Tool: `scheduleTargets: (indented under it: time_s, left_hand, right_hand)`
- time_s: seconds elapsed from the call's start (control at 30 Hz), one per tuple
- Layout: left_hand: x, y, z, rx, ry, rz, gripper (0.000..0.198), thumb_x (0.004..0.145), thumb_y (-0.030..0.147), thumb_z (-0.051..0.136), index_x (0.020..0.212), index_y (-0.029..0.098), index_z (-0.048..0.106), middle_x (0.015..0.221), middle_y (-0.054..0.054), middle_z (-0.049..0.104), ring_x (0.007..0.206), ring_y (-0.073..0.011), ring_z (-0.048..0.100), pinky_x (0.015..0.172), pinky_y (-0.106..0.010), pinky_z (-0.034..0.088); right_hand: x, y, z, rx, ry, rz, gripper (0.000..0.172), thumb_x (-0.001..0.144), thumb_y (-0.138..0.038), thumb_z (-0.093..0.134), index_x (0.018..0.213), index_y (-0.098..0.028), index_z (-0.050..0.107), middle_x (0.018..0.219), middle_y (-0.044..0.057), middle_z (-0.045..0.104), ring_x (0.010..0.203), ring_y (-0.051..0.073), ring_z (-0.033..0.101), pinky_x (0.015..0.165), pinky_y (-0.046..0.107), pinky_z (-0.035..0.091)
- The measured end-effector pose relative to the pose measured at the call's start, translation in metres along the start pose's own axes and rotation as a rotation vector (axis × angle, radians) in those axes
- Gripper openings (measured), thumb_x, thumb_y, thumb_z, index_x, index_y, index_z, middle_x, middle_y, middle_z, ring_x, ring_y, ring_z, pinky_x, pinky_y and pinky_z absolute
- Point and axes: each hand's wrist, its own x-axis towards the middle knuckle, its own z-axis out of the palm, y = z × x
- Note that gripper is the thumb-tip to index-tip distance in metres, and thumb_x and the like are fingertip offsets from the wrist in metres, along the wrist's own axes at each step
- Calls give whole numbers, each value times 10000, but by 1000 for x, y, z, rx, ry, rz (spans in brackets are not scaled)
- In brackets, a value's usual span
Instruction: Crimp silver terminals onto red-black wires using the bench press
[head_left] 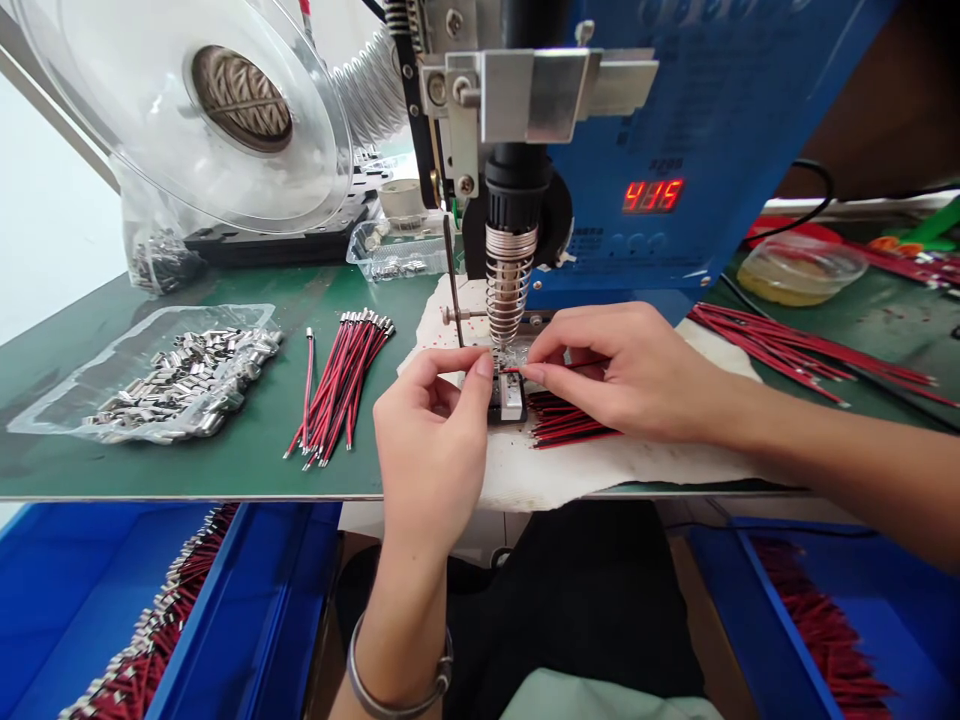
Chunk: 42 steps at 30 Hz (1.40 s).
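My right hand point(626, 375) is closed in a pinch on a red and black wire point(512, 370), its end over a small fixture point(511, 400). Thumb and forefinger of my left hand point(435, 440) are pressed together at the left side of that fixture; what they hold is hidden. Straight above hangs a soldering iron point(511, 265) with a coiled spring, mounted on a blue machine point(720, 130). Beneath my right hand lies a bundle of red and black wires point(566, 422). Left of my left hand are wires with metal ends point(349, 380).
A clear tray point(45, 415) of small metal parts stands at the left. More wires point(795, 350) and a round plastic tub point(802, 268) lie at the right. Blue bins point(277, 600) with wires sit below the table edge. A clear reel point(120, 100) stands at the back left.
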Motion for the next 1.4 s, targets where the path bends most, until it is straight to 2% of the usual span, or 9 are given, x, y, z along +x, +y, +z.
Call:
scheduleTargets:
  time_s: [0.33,0.6,0.87,1.1,1.4]
  left_hand:
    - [0,3,2,16,5,-16,155,837,334,741,860,181,735,809,-43,699,676,-138,602,551,-230,429]
    - [0,1,0,-27,-20,-37,142,858,334,728,874,193,734,872,-43,719,721,-142,624,574,-226,443]
    - [0,3,-1,-57,-43,-61,123,875,307,707,898,186,713,714,-16,644,701,-153,611,614,-241,458]
    - [1,4,-2,-17,-71,-91,110,894,303,690,896,194,707,857,-31,699,759,-148,614,632,-242,453]
    - [-1,4,-2,-36,-95,-104,77,914,284,662,909,208,675,802,-10,639,818,-158,605,707,-251,456]
  right_hand:
    - [2,0,1,-6,-20,20,152,935,-266,606,854,-186,707,748,-6,686,596,104,553,616,267,402]
    - [2,-1,-4,17,-25,29,141,943,-260,602,860,-195,696,759,1,675,576,111,535,575,286,407]
    - [1,0,-6,11,-28,31,123,940,-267,599,872,-221,690,781,10,689,597,135,562,555,307,419]
    - [4,2,-3,61,-64,11,128,952,-248,588,894,-200,692,778,17,683,648,136,590,577,291,448]
    - [2,3,-2,65,-55,12,116,942,-247,596,902,-210,698,812,31,697,698,162,628,640,301,478]
